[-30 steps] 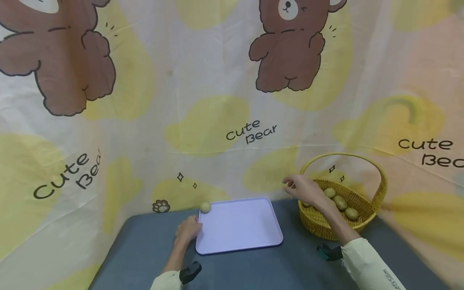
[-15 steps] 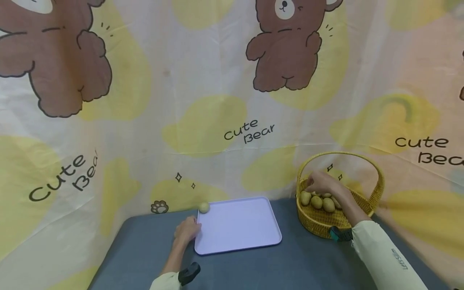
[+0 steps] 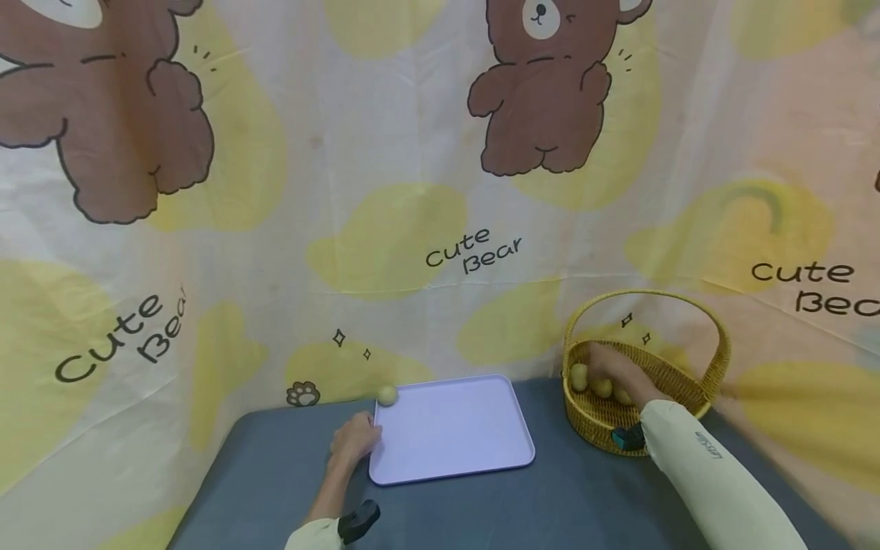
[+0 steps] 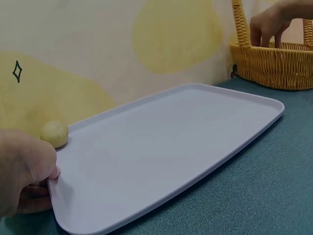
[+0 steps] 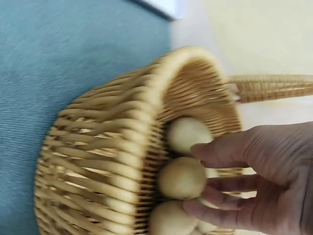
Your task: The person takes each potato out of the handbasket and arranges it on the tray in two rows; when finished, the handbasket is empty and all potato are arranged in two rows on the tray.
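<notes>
golden wicker made up the basket, which stood on the blue-grey table, just right of the lilac tray. several pale round potatoes lay inside it. the person's right hand was down among them, its fingers partly spread, with the thumb at one side of the middle potato and a fingertip near the other; whether it was firmly gripped could not be told. the left hand held the tray's left edge, thumb over the rim and fingers curled at the side. a single potato sat at the tray's far left corner, near that hand. behind hung a bear-printed cloth.
</notes>
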The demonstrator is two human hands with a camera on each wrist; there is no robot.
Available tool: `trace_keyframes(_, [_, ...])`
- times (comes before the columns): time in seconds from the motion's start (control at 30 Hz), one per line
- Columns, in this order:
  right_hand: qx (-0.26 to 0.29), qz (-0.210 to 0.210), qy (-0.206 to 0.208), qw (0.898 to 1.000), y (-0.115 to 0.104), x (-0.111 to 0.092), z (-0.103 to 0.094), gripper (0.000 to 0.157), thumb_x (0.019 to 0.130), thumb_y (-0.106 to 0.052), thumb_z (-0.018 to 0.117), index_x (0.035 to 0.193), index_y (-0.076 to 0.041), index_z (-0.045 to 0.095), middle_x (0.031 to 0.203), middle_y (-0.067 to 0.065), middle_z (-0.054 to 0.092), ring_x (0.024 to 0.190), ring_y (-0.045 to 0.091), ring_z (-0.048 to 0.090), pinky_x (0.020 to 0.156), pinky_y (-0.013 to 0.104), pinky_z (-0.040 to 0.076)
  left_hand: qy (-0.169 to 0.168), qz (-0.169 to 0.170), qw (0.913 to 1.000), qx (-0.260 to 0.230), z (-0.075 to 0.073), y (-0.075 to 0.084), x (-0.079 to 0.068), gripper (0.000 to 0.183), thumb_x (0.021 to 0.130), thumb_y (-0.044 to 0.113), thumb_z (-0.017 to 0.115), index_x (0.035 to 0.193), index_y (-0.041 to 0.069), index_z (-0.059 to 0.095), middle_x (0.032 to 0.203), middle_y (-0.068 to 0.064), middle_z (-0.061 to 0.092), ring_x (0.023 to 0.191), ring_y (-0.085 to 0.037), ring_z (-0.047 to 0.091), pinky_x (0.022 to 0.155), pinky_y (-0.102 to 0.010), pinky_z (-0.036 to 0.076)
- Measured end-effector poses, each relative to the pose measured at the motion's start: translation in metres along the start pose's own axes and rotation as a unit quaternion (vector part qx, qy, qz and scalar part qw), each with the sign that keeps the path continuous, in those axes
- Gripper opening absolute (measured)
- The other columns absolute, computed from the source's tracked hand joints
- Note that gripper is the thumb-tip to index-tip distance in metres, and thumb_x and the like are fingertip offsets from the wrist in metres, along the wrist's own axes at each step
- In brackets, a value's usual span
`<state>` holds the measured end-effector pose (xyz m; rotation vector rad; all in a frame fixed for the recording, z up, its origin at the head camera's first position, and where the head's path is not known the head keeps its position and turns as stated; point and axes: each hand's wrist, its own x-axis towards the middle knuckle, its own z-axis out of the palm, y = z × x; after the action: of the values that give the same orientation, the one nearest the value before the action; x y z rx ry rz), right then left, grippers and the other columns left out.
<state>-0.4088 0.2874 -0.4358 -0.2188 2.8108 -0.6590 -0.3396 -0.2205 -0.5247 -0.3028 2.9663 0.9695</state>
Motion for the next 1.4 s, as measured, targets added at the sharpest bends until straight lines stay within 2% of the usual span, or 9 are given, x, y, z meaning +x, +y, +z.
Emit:
trace_keyframes(0.1, [-0.018,0.014,0.005,1.0,0.003,-0.006,0.006,0.024,0.077,0.013,0.064,0.073,-0.009,0.054,0.072,0.005,0.043,0.066,0.021,0.038,0.058,0.036,0.031,-0.004,-0.001,1.0,0.001,0.0,0.001,-0.001,0.019,0.096,0.019,0.058,0.08,0.01,0.052,0.072,-0.006,0.051,0.066,-0.021,0.048,0.061,-0.035,0.032])
trace_keyframes(0.2, [0.007,0.025,0.017,1.0,-0.009,-0.022,0.005,0.035,0.072,0.017,0.059,0.065,-0.014,0.043,0.065,0.002,0.029,0.06,0.019,0.026,0.053,0.034,0.024,-0.007,0.002,1.0,0.001,0.001,0.002,-0.002,0.019,0.095,0.019,0.058,0.079,0.01,0.051,0.071,-0.005,0.051,0.065,-0.021,0.047,0.06,-0.035,0.032])
trace_keyframes(0.27, [0.022,0.013,0.023,0.999,-0.008,-0.024,0.007,0.045,0.071,0.019,0.055,0.066,-0.019,0.033,0.067,-0.002,0.017,0.061,0.016,0.016,0.053,0.033,0.02,-0.003,0.002,1.0,0.0,0.001,0.002,-0.001,0.02,0.095,0.018,0.058,0.078,0.011,0.05,0.07,-0.005,0.049,0.064,-0.02,0.046,0.06,-0.034,0.031])
trace_keyframes(0.4, [0.011,0.005,0.024,1.0,-0.006,-0.02,0.009,0.052,0.072,0.02,0.055,0.068,-0.022,0.025,0.07,-0.005,0.009,0.064,0.014,0.008,0.054,0.031,0.017,0.006,0.005,1.0,0.005,0.001,0.0,0.001,0.021,0.094,0.018,0.057,0.077,0.011,0.048,0.069,-0.004,0.047,0.063,-0.02,0.044,0.059,-0.034,0.029])
trace_keyframes(0.6, [0.011,-0.007,0.021,1.0,-0.001,-0.014,0.009,0.049,0.069,0.021,0.055,0.063,-0.02,0.027,0.066,-0.004,0.011,0.062,0.014,0.008,0.054,0.031,0.017,0.002,0.01,0.9999,0.002,0.001,-0.002,0.0,0.02,0.094,0.018,0.056,0.077,0.011,0.048,0.069,-0.004,0.048,0.063,-0.02,0.045,0.059,-0.034,0.03])
trace_keyframes(0.7, [0.015,-0.066,0.024,0.997,0.011,-0.006,0.01,0.049,0.068,0.018,0.055,0.061,-0.021,0.027,0.063,-0.006,0.012,0.06,0.012,0.007,0.054,0.032,0.015,0.003,0.003,1.0,0.001,0.002,-0.001,-0.001,0.019,0.093,0.017,0.056,0.077,0.011,0.049,0.069,-0.004,0.048,0.063,-0.02,0.045,0.059,-0.034,0.03])
trace_keyframes(0.83, [0.014,-0.102,0.044,0.994,0.011,-0.005,0.006,0.045,0.068,0.014,0.051,0.058,-0.021,0.026,0.06,-0.008,0.013,0.059,0.011,0.005,0.054,0.032,0.014,0.004,0.0,1.0,-0.001,0.003,-0.002,0.0,0.017,0.093,0.017,0.056,0.079,0.011,0.05,0.07,-0.004,0.05,0.064,-0.02,0.047,0.06,-0.034,0.03])
trace_keyframes(1.13, [-0.004,-0.054,0.096,0.994,-0.014,-0.026,-0.006,0.047,0.069,0.012,0.052,0.061,-0.022,0.02,0.061,-0.009,0.009,0.059,0.009,0.005,0.054,0.029,0.014,0.0,-0.004,1.0,0.001,0.002,-0.002,0.001,0.019,0.095,0.017,0.057,0.078,0.011,0.049,0.07,-0.005,0.048,0.065,-0.02,0.045,0.063,-0.036,0.029])
trace_keyframes(1.4, [-0.002,-0.078,0.141,0.987,-0.032,-0.042,-0.004,0.044,0.072,0.003,0.06,0.058,-0.021,0.025,0.059,-0.009,0.013,0.056,0.008,0.008,0.052,0.027,0.015,0.002,0.002,1.0,0.0,-0.002,0.001,-0.003,0.017,0.095,0.017,0.056,0.08,0.01,0.051,0.071,-0.006,0.048,0.066,-0.021,0.046,0.062,-0.035,0.03])
